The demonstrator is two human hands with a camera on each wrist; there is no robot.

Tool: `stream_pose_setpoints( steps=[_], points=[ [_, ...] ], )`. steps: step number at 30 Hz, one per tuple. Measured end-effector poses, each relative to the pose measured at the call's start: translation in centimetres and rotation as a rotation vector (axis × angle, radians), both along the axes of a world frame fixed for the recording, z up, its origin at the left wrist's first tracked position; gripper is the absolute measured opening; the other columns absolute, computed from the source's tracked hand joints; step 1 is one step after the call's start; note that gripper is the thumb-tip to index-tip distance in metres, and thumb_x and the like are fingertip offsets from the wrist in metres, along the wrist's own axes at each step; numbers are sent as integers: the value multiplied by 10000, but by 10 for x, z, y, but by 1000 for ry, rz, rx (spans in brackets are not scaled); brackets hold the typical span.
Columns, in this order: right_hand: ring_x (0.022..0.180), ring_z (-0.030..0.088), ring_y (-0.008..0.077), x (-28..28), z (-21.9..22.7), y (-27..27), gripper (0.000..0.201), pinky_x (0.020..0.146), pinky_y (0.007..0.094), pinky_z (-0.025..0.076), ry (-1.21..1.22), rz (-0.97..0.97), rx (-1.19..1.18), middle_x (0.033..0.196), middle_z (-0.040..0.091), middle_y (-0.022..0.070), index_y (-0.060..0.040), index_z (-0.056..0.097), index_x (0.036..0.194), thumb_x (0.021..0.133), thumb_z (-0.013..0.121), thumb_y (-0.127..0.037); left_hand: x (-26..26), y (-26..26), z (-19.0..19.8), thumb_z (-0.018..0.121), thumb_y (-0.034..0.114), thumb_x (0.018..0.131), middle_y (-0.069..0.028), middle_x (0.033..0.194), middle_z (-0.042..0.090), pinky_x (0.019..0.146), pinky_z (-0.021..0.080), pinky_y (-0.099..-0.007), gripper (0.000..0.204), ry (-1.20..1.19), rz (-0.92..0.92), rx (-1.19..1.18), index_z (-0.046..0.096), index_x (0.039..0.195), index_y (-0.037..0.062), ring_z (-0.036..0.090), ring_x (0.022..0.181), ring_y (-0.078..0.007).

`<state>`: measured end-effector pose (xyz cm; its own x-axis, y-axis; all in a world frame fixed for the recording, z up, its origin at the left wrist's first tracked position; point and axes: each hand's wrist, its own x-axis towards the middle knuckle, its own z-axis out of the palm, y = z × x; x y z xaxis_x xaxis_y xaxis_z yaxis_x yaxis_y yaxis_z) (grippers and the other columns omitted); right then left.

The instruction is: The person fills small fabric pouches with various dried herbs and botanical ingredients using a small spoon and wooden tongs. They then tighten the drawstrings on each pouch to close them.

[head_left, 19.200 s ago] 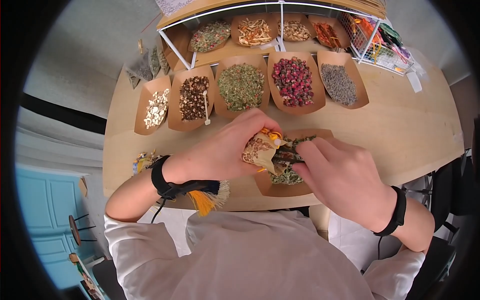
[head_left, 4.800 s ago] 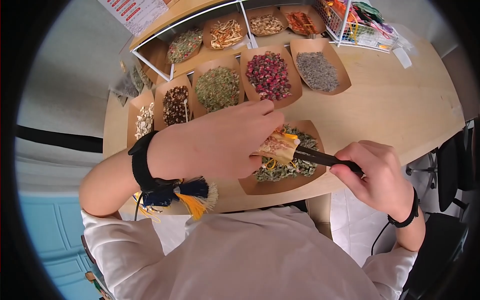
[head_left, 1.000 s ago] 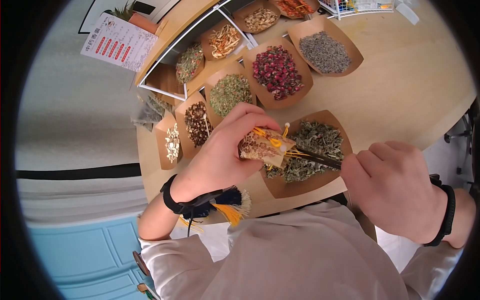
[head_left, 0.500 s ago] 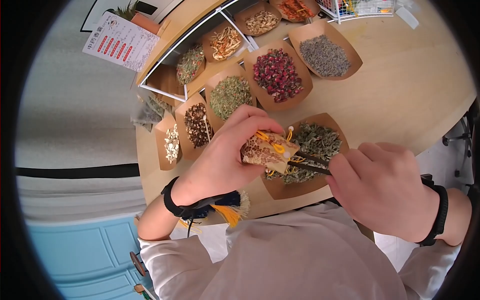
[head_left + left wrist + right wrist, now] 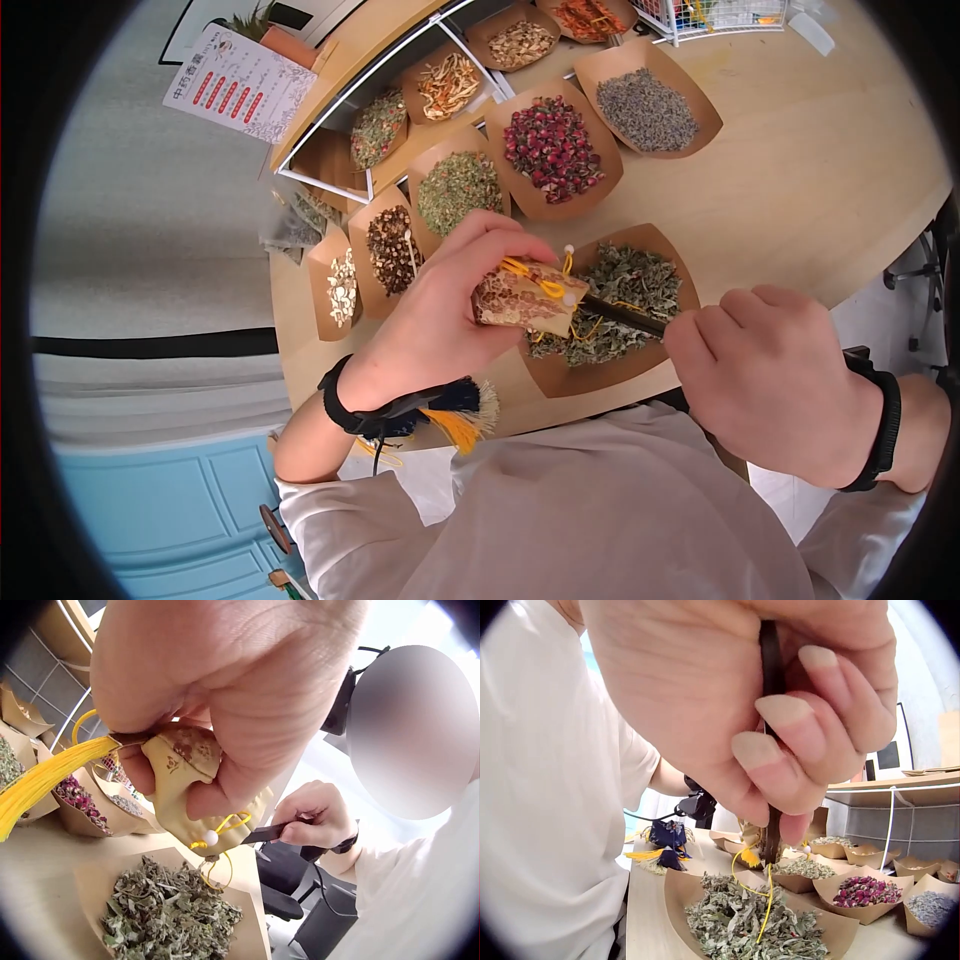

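My left hand point(image 5: 440, 310) grips a cream drawstring sachet point(image 5: 525, 303) with a reddish-brown flower pattern and yellow cords. It is tipped sideways, its mouth facing right. In the left wrist view a yellow tassel point(image 5: 64, 774) trails from its bottom and a white bead point(image 5: 211, 838) hangs on a cord. My right hand point(image 5: 775, 385) holds dark tongs point(image 5: 628, 317), fingers curled round them; their tips are hidden in the sachet's mouth. Below both lies a brown paper tray point(image 5: 572, 380) of dried grey-green leaves point(image 5: 635, 285).
Behind stand paper trays of rosebuds point(image 5: 555, 150), lavender point(image 5: 648, 110), green herbs point(image 5: 460, 192), dark bits point(image 5: 392, 248) and white slices point(image 5: 342, 288). A white-framed shelf point(image 5: 330, 120) holds more trays. A navy sachet with tassels point(image 5: 460, 415) lies by the left forearm at the table edge.
Half a second ago the tongs' two arms showed apart; now they lie close together. Over the longer span my right hand has drawn back from the sachet, and the head view has turned.
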<state>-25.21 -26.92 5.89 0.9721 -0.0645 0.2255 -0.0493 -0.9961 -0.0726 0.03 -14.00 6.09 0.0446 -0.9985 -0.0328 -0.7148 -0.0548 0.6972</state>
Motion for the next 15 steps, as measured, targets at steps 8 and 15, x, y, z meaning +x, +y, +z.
stream_pose_setpoints(
  steps=[8,15],
  points=[
    [552,508,210,-9,6,-3,253,500,359,428,-19,-64,74,633,474,22,-65,529,745,708,772,-128,4,3,1,646,-114,640,-106,1198,560,1038,445,-337,564,3,25,-25,644,1184,34,574,1152,-264],
    [561,526,201,4,-1,1,238,493,350,435,-86,-46,78,640,484,10,-76,531,766,731,760,-130,-2,1,3,685,-107,651,-109,1205,559,1036,445,-343,555,35,-19,-23,646,1185,38,569,1157,-269]
  ],
)
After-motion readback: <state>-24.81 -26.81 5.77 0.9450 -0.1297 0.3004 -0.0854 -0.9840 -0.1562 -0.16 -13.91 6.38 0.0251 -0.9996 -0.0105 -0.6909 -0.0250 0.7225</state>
